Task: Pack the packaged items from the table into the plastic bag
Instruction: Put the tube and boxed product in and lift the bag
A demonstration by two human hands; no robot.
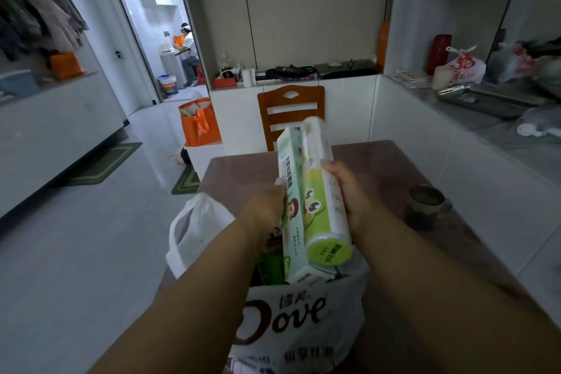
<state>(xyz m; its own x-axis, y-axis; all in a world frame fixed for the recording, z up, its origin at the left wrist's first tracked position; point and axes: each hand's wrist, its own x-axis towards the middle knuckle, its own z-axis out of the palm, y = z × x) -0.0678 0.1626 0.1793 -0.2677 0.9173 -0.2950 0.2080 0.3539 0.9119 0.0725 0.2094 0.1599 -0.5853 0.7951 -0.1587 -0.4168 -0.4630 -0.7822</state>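
Packages clasped between both hands

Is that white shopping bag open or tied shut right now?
Open. The plastic bag's mouth gapes and its handle hangs loose at the left, while the green box and roll stick into it.
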